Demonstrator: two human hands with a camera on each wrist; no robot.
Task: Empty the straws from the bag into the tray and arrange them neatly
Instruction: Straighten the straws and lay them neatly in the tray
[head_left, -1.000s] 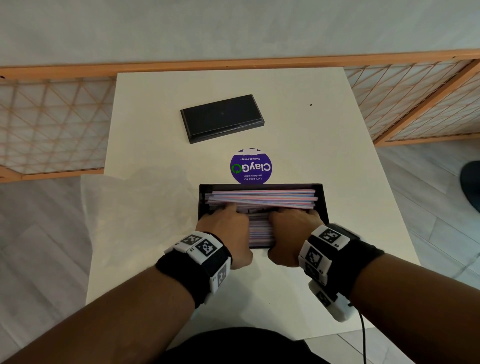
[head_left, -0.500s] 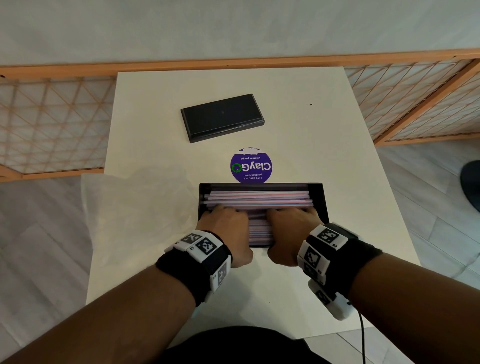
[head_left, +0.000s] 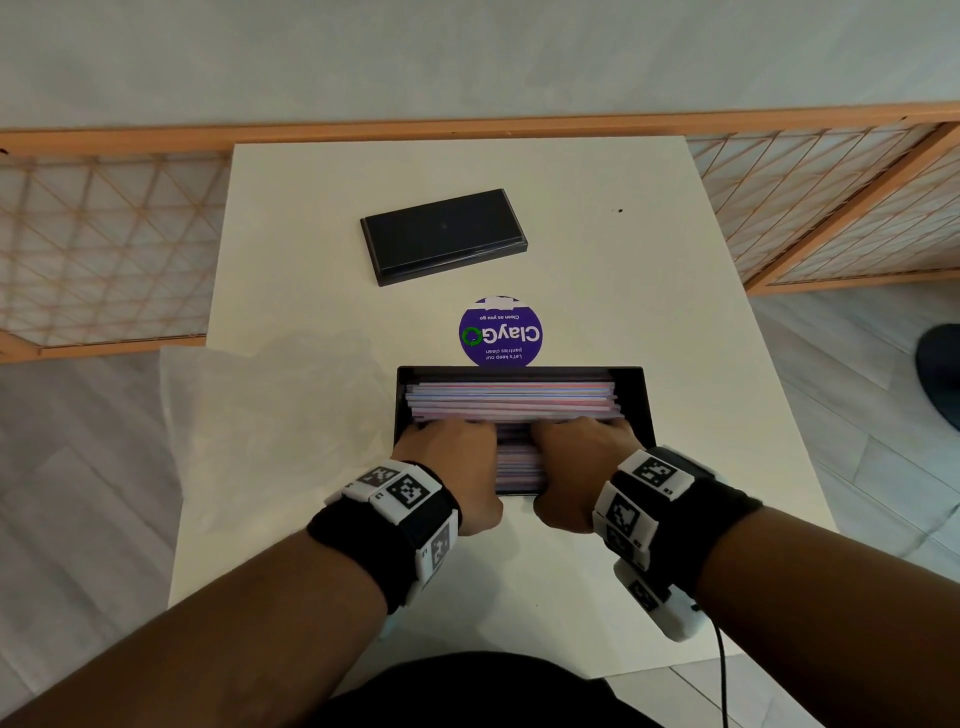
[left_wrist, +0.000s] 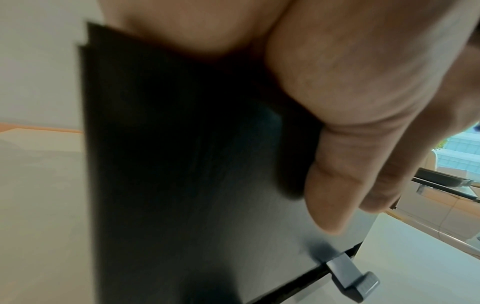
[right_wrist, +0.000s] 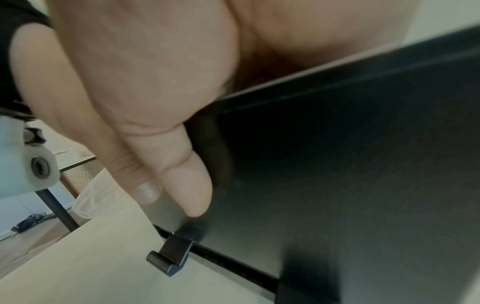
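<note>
A black tray (head_left: 636, 395) sits near the front of the white table and holds several pink and blue straws (head_left: 511, 400) lying crosswise in a flat stack. My left hand (head_left: 454, 447) and right hand (head_left: 579, 447) sit side by side on its near wall. The fingers curl over the wall onto the straws, so their tips are hidden. In the left wrist view, my left thumb (left_wrist: 337, 185) lies on the outside of the tray wall (left_wrist: 182, 164). My right thumb (right_wrist: 182, 174) does the same on the wall (right_wrist: 337, 164). The clear, flattened bag (head_left: 270, 415) lies left of the tray.
A black lid (head_left: 444, 234) lies further back on the table (head_left: 649, 260), and a round purple sticker (head_left: 501, 332) sits just behind the tray. A small latch (right_wrist: 171, 255) sticks out from the tray's front. Wooden lattice railings stand on both sides.
The far straws, which lay slightly askew and poked to the right, now lie straighter and more level. Both hands stay on the tray's near wall, hardly moved.
</note>
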